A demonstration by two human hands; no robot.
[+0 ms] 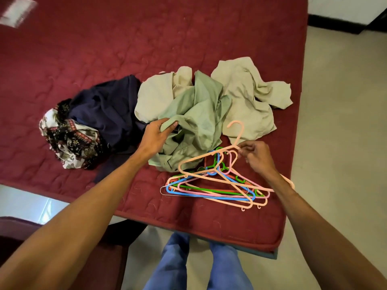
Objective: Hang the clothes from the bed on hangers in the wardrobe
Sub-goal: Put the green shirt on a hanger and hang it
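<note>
My left fingers point(164, 121) pinch the green shirt point(199, 114), mid-pile on the bed point(125, 49): soft, floppy, probably best held by the collar. My right fingers point(246, 146) pinch the stiff-looking peach hanger point(240, 135) at its neck.

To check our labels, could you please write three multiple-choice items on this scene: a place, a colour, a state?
1. Where do the hangers lie? A floor B bed C wardrobe
2. Colour of the hanger in the right hand? A peach B green C blue
3. The left hand is A idle B gripping the green shirt C lifting a hanger
Key: 1 B, they lie on it near its edge; 2 A, the peach hanger is pinched at its neck; 3 B, it clutches the shirt.
</note>
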